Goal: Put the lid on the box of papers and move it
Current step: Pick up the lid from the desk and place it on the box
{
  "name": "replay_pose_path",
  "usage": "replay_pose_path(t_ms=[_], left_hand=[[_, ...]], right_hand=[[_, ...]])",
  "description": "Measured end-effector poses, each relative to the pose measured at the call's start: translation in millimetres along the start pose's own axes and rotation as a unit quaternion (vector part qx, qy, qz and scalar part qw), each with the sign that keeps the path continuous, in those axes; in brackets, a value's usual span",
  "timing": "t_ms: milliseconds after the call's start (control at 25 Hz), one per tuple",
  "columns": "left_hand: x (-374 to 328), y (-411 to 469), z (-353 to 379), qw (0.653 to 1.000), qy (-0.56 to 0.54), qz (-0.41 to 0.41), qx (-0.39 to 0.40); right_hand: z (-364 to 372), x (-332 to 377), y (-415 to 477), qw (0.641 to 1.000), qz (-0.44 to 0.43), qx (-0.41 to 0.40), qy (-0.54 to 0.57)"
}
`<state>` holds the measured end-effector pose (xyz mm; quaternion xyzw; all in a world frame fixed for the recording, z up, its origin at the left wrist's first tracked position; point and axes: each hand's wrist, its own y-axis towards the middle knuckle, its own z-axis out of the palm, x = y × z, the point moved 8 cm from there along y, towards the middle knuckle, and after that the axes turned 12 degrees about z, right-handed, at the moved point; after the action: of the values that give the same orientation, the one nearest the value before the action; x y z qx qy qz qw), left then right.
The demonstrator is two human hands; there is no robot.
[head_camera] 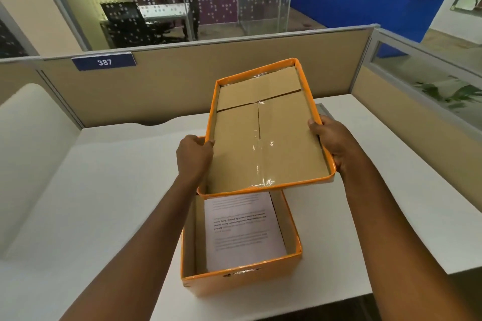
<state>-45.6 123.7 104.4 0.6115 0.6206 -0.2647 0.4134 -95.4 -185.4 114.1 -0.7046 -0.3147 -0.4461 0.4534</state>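
An orange box (234,281) stands open on the white desk near its front edge, with a stack of printed papers (242,229) inside. I hold the orange lid (263,138) above the box's far half, tilted with its brown cardboard inside facing me. My left hand (194,156) grips the lid's left rim. My right hand (331,143) grips its right rim. The lid hides the far part of the box.
The white desk (104,203) is bounded by beige partition walls (182,81) at the back and right, one bearing a blue "387" sign (104,61). A white curved panel (31,138) stands at the left. Glass walls and an office chair lie beyond.
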Motion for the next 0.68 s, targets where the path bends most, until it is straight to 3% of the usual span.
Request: replay_pose_path(t_ms=[120, 200, 360, 520, 680], left_hand=[[-31.1, 3.2, -14.1, 0.997, 0.011, 0.073, -0.019], [-60.0, 3.0, -11.7, 0.992, -0.062, 0.104, 0.019], [-113.2, -6.7, 1.8, 0.976, -0.147, 0.082, 0.138], [-139.6, -19.9, 19.8, 0.949, -0.193, 0.039, 0.245], [-142.2, -14.8, 12.0, 0.912, -0.330, 0.039, 0.242]], right_hand=[[7.6, 16.0, -16.4, 1.000, -0.028, -0.006, -0.002], [13.7, 32.7, -30.6, 0.998, -0.055, -0.012, 0.014], [30.2, 64.9, -63.7, 0.994, -0.097, -0.034, 0.031], [61.6, 94.3, -104.5, 0.982, -0.172, -0.051, -0.066], [100.8, 108.4, -135.1, 0.953, -0.247, -0.055, -0.166]])
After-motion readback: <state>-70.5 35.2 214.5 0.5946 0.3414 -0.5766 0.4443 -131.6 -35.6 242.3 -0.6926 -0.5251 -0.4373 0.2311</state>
